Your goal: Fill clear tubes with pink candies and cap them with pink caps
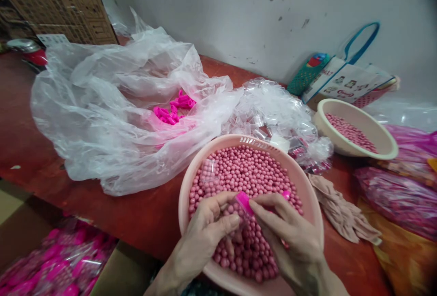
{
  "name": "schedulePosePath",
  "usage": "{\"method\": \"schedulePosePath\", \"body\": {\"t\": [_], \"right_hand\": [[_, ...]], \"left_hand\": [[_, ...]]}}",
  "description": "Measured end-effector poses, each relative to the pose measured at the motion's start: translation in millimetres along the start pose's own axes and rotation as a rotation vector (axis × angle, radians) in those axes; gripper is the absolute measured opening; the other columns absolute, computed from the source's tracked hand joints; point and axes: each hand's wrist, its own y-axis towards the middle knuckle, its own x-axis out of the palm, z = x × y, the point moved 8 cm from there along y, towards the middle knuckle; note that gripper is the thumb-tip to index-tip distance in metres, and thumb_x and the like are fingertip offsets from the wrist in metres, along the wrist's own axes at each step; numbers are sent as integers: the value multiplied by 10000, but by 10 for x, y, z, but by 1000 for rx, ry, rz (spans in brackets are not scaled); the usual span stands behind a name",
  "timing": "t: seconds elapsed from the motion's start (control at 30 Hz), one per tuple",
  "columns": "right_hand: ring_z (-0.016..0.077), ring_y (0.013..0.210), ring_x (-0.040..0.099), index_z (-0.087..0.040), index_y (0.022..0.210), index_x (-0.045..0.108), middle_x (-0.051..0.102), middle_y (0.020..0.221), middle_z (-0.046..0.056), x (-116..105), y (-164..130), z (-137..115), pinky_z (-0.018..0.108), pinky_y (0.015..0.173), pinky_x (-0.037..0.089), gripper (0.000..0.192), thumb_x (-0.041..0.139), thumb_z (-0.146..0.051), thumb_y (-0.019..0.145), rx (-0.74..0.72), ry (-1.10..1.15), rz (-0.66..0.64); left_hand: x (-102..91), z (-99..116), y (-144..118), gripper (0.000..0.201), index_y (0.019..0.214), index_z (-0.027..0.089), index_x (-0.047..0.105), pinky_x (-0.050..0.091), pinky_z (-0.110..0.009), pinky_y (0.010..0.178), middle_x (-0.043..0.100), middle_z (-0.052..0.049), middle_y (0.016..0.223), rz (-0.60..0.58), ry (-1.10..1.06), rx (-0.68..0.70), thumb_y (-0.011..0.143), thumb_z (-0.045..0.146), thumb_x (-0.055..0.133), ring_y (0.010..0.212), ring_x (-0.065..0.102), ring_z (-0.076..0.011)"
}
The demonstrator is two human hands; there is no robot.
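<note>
A pink plastic basin (191, 182) full of small pink balls (249, 173) sits at the table's near edge. Over it, my left hand (201, 237) grips a small clear tube filled with balls. My right hand (290, 237) pinches a bright pink cap (244, 202) at the tube's top. Both hands meet above the balls. A second pink cap (286, 194) shows just behind my right fingers. An empty clear tube (209, 170) lies on the balls at the basin's left.
A big clear plastic bag (112, 104) holding pink caps (174, 109) lies to the left. Clear tubes in plastic (273, 109) sit behind the basin. A cream bowl (385, 150) of balls, beige gloves (341, 209), filled bags (399, 196) and a box of finished tubes (61, 264) surround it.
</note>
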Motion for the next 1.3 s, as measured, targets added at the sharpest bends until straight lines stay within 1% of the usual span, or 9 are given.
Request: {"method": "schedulePosePath", "body": {"t": [0.2, 0.33, 0.43, 0.63, 0.83, 0.97, 1.07, 1.2, 1.3], "right_hand": [[154, 1013, 574, -176, 1337, 448, 548, 1106, 96, 35, -50, -137, 213, 825, 526, 447, 430, -35, 913, -57, 4, 33], [226, 1001, 574, -103, 1277, 461, 545, 1101, 140, 80, -13, -80, 298, 806, 557, 466, 556, -371, 907, 73, -46, 29], [280, 996, 573, -63, 1186, 488, 582, 1055, 175, 118, 19, -109, 370, 790, 570, 536, 479, -520, 906, 94, -236, 90], [295, 984, 598, 34, 1277, 453, 617, 1041, 213, 241, -32, -297, 386, 821, 565, 542, 580, -235, 825, -104, -471, 227], [373, 1003, 592, 88, 1394, 290, 615, 1022, 266, 355, -84, -370, 481, 818, 560, 747, 594, -286, 823, -206, -470, 265], [313, 1027, 614, -33, 1368, 391, 627, 1088, 210, 266, 7, -240, 402, 835, 570, 601, 594, -210, 830, -55, -302, 222], [292, 1005, 635, -88, 1313, 440, 635, 1114, 186, 165, 57, -21, 371, 804, 583, 639, 667, -426, 820, 174, -40, 122], [207, 726, 701, -170, 1038, 580, 709, 850, 67, 58, -38, 337, 265, 619, 600, 361, 706, -410, 800, 576, 503, 144], [146, 576, 672, -177, 921, 599, 686, 695, 12, -4, -70, 453, 187, 532, 558, 166, 642, -326, 862, 705, 669, 234]], "left_hand": [[9, -15, -23, 405, 1244, 194, 488, 415, -131, 350, 582, 0, 830, 14, 54, 21, 852, 243, 575, 389, 464, -21], [10, 77, -53, 440, 1297, 279, 462, 448, -142, 488, 587, 6, 886, 29, 32, 50, 872, 233, 567, 518, 502, -42], [-13, 110, -73, 380, 1251, 266, 520, 458, -170, 625, 604, -12, 980, 58, 71, 85, 876, 231, 571, 688, 533, -85], [-95, 66, -82, 374, 1254, 267, 520, 365, -308, 995, 550, -33, 1254, 139, 119, 132, 884, 223, 555, 1163, 486, -220], [-31, 116, -105, 271, 1162, 259, 562, 440, -244, 845, 615, -3, 1001, 96, 123, 144, 898, 202, 539, 883, 559, -135], [-37, 161, -89, 262, 1143, 245, 548, 421, -160, 646, 577, 26, 864, 142, 41, 158, 890, 177, 550, 648, 468, -67], [-44, 150, -52, 285, 1178, 238, 501, 411, -156, 596, 568, 15, 866, 150, -82, 153, 899, 194, 541, 656, 477, -68], [-54, 112, -27, 303, 1194, 217, 477, 417, -167, 521, 562, 15, 779, 141, -113, 123, 900, 236, 546, 563, 491, -62], [-11, 92, -35, 272, 1147, 185, 535, 412, -161, 491, 558, 16, 740, 87, -82, 99, 882, 234, 572, 534, 476, -57]]}}
